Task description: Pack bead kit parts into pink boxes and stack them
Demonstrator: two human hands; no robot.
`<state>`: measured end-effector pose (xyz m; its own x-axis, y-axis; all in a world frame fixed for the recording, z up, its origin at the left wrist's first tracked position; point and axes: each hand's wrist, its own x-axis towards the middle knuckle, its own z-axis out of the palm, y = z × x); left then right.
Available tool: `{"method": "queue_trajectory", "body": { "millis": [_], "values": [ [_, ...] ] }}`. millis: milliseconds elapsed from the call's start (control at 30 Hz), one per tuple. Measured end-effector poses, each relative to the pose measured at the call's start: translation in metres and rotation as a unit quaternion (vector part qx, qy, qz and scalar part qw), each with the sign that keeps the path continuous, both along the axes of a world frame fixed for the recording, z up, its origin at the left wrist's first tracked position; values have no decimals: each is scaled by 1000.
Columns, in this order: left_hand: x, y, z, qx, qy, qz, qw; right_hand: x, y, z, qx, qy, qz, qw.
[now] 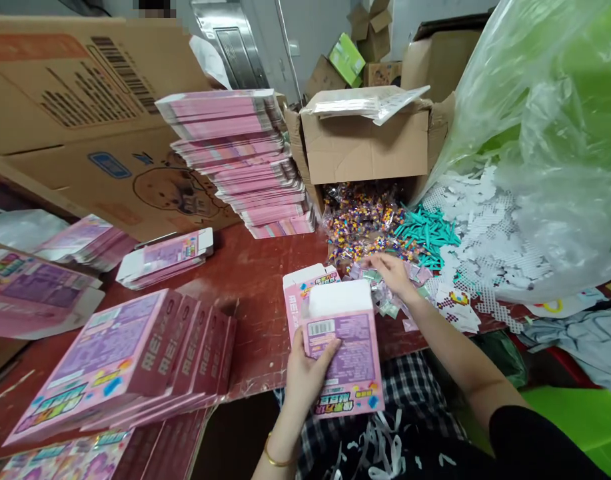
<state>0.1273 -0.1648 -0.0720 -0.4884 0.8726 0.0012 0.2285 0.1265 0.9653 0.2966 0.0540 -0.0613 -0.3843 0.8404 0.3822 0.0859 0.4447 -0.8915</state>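
My left hand [312,370] grips a pink and purple printed carton [352,350] near the table's front edge, thumb on the printed face. The carton's white top flap stands up. Behind it, a second pink carton [292,300] lies partly covered on the table. My right hand [391,272] is at a heap of small clear and pinkish packets [385,300], its fingers bent together; what they hold, if anything, is too small to make out. Just beyond lie bags of colourful beads [360,220] and a pile of teal plastic pieces [430,233].
Filled cartons [110,360] stand in a row at left. A tall stack of flat pink cartons [255,167] rises behind, beside an open cardboard box [368,150]. White perforated sheets [505,247] and a clear plastic bag [550,147] crowd the right. Another person's head shows at the top.
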Motion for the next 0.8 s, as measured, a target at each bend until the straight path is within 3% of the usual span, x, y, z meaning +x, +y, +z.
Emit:
{"method": "queue_trajectory", "body": {
  "millis": [67,167,233,367,467,567,633,667,733,800],
  "values": [
    [-16,8,-9,10,18,33,999,-29,47,-6,-60,-42,-123,990],
    [-31,13,-24,18,150,70,986,-76,105,-13,-105,-93,-186,972],
    [-35,12,-29,21,239,77,968,-103,129,-14,-135,-119,-214,960],
    [-32,2,-24,64,276,45,958,-129,151,-10,-164,-126,-231,951],
    [-21,-7,-8,129,284,28,950,-110,147,-2,-133,-93,-242,957],
    [-3,-12,10,219,279,-32,934,-49,106,11,-2,-24,-196,980],
    [12,-10,20,268,283,-80,917,4,49,26,129,-20,-83,988],
    [21,-8,22,280,285,-103,911,29,14,35,172,-65,-9,983],
    [40,0,22,258,270,-160,914,68,-59,52,217,-149,115,958],
    [61,7,14,167,200,-254,931,95,-113,58,217,-167,160,948]
  ]
}}
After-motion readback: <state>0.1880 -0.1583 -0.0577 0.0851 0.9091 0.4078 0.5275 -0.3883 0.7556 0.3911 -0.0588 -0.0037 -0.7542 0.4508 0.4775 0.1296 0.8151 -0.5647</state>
